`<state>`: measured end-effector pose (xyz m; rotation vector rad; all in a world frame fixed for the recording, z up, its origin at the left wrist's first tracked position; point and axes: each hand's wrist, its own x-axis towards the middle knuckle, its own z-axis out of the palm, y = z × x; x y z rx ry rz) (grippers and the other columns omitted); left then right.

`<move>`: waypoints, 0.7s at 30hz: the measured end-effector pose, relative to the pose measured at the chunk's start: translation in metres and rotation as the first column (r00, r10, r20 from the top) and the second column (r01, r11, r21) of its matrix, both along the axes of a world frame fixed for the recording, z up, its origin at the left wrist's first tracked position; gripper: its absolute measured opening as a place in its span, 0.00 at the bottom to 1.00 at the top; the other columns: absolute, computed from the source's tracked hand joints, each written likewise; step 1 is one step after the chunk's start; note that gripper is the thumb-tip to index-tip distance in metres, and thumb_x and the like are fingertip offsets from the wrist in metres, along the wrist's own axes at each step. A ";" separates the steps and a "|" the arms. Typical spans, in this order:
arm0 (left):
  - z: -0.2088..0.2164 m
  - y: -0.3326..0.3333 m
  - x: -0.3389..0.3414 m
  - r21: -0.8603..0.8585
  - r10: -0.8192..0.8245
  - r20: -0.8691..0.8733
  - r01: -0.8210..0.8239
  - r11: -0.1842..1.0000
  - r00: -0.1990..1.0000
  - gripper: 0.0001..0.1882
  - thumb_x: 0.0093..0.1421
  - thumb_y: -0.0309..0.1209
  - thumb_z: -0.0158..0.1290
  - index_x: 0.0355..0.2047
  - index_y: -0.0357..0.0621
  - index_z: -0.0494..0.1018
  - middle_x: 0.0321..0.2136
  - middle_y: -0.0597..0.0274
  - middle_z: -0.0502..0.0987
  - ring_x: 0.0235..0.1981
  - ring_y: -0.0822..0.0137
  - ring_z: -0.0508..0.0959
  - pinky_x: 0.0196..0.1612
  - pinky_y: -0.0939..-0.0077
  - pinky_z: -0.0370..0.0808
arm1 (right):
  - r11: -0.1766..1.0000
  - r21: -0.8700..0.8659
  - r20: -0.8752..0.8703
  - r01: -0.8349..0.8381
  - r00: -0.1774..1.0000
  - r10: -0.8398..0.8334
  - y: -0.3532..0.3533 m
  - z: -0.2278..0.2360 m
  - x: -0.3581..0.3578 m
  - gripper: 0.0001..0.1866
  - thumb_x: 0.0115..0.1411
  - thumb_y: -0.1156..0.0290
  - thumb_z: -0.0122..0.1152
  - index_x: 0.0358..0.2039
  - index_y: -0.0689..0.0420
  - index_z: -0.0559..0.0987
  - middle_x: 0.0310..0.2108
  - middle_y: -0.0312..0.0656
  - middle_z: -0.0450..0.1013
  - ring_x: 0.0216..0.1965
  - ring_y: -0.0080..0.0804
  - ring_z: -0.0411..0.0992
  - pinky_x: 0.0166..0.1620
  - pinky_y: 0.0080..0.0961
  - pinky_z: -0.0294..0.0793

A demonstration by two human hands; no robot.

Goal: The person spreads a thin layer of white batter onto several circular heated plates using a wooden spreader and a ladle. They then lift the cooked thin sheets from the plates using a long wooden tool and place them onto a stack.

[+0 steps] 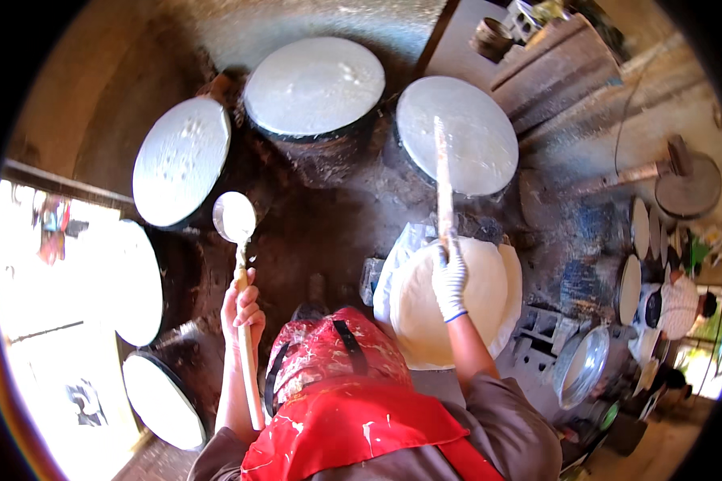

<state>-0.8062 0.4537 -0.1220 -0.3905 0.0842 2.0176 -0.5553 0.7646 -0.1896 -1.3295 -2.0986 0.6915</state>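
Note:
My bare left hand (245, 309) is closed round the long wooden handle of a ladle (234, 216), whose round bowl looks white inside. In my right hand (451, 280), which wears a striped white work glove, is a long flat wooden stick (444, 172) with a whitish tip. That stick reaches forward over the right-hand round griddle (477, 132); whether it touches the surface I cannot tell. Beneath my gloved hand lies a stack of large, thin, pale round sheets (417, 313), with white plastic (409, 240) at its left edge.
More round griddles with white tops curve round ahead and left: a back one (313, 84), a left one (182, 160), and lower left ones (164, 405). At right are a metal basin (582, 366), grey concrete blocks (541, 333), dark drums (590, 284) and another person (679, 309).

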 end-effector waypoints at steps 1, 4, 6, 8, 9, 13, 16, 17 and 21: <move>0.004 -0.017 0.005 0.027 0.061 0.004 -0.061 0.998 0.998 0.21 0.63 0.34 0.33 0.52 0.34 0.54 0.19 0.66 0.61 0.08 0.78 0.61 0.14 0.84 0.62 | 0.999 -0.013 0.009 -0.049 0.999 0.050 0.014 -0.013 0.014 0.21 0.55 0.68 0.52 0.50 0.53 0.67 0.36 0.49 0.72 0.36 0.39 0.72 0.38 0.28 0.68; 0.013 -0.054 0.027 -0.061 0.245 -0.036 -0.247 0.967 0.969 0.21 0.62 0.34 0.34 0.53 0.35 0.54 0.20 0.66 0.61 0.07 0.79 0.60 0.12 0.86 0.61 | 0.997 0.075 0.318 0.008 0.948 -0.032 0.060 -0.038 0.062 0.18 0.55 0.68 0.49 0.47 0.58 0.68 0.38 0.52 0.69 0.38 0.44 0.69 0.40 0.33 0.67; 0.002 -0.072 0.028 -0.033 0.275 -0.053 -0.277 0.960 0.960 0.21 0.62 0.34 0.34 0.53 0.36 0.54 0.19 0.67 0.60 0.07 0.80 0.58 0.12 0.86 0.60 | 0.970 0.241 0.247 0.040 0.964 -0.101 0.082 -0.027 0.085 0.21 0.55 0.70 0.49 0.50 0.62 0.65 0.45 0.54 0.66 0.45 0.44 0.66 0.46 0.31 0.65; 0.001 -0.091 0.037 -0.117 0.301 -0.126 -0.316 0.942 0.945 0.20 0.62 0.35 0.36 0.51 0.36 0.55 0.18 0.68 0.60 0.06 0.81 0.57 0.11 0.87 0.59 | 0.958 0.241 0.196 0.154 0.959 -0.203 0.098 -0.015 0.090 0.24 0.55 0.71 0.50 0.52 0.65 0.61 0.50 0.55 0.62 0.50 0.43 0.63 0.52 0.28 0.62; -0.001 -0.101 0.043 -0.141 0.319 -0.149 -0.339 0.930 0.936 0.20 0.62 0.35 0.36 0.51 0.37 0.56 0.17 0.68 0.60 0.06 0.81 0.56 0.10 0.88 0.58 | 0.969 0.232 0.157 0.087 0.980 -0.125 0.084 -0.005 0.062 0.24 0.55 0.72 0.51 0.52 0.66 0.61 0.49 0.56 0.62 0.50 0.43 0.63 0.52 0.29 0.62; -0.034 -0.133 0.060 -0.157 0.421 -0.191 -0.452 0.878 0.886 0.19 0.62 0.34 0.37 0.50 0.35 0.56 0.17 0.67 0.60 0.05 0.81 0.57 0.08 0.91 0.57 | 0.938 0.138 -0.039 -0.317 0.945 0.325 0.018 -0.005 -0.084 0.26 0.53 0.70 0.56 0.51 0.65 0.63 0.46 0.52 0.67 0.44 0.38 0.68 0.48 0.27 0.65; -0.063 -0.148 0.075 -0.179 0.412 -0.126 -0.429 0.885 0.902 0.19 0.59 0.35 0.41 0.48 0.39 0.58 0.16 0.68 0.60 0.05 0.82 0.55 0.08 0.91 0.55 | 0.794 -0.157 -0.344 -0.587 0.787 0.512 -0.084 0.011 -0.168 0.22 0.51 0.66 0.59 0.44 0.64 0.69 0.38 0.44 0.71 0.35 0.27 0.68 0.40 0.23 0.67; -0.076 -0.150 0.081 -0.193 0.426 -0.122 -0.442 0.876 0.897 0.18 0.59 0.35 0.40 0.48 0.39 0.58 0.16 0.68 0.60 0.05 0.82 0.55 0.08 0.90 0.55 | 0.710 -0.244 -0.320 -0.660 0.746 0.583 -0.116 0.015 -0.189 0.19 0.51 0.66 0.59 0.41 0.64 0.71 0.35 0.40 0.71 0.33 0.25 0.68 0.39 0.21 0.67; -0.125 -0.154 0.094 -0.298 0.465 -0.162 -0.493 0.818 0.870 0.17 0.59 0.34 0.38 0.47 0.41 0.59 0.15 0.69 0.60 0.05 0.82 0.53 0.08 0.90 0.52 | 0.236 -0.228 -0.337 -0.945 0.304 0.891 -0.253 0.027 -0.261 0.12 0.51 0.67 0.60 0.31 0.62 0.74 0.26 0.32 0.70 0.27 0.18 0.65 0.34 0.19 0.67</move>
